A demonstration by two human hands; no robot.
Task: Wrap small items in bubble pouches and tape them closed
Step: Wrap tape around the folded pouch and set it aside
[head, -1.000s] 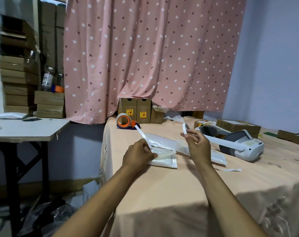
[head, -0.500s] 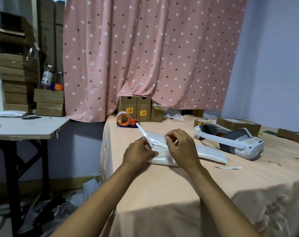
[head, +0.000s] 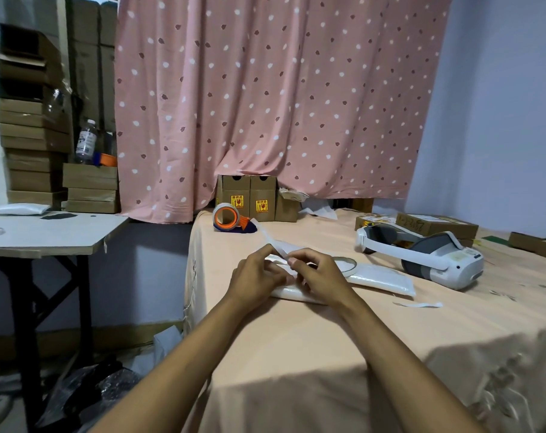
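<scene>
Both of your hands meet over a folded bubble pouch (head: 292, 295), which lies flat on the peach-covered table (head: 328, 345) near its left edge, its near edge showing below your wrists. Your left hand (head: 257, 276) and right hand (head: 323, 276) have their fingers curled, and the fingertips of both pinch a white tape strip (head: 281, 250) just above the pouch. The strip runs back from your fingers to the orange tape dispenser (head: 229, 218), which stands farther along the table. A second pouch (head: 382, 281) lies just right of your right hand; beyond it rests a white headset (head: 428, 259). A loose scrap of tape (head: 418, 304) lies near the second pouch.
</scene>
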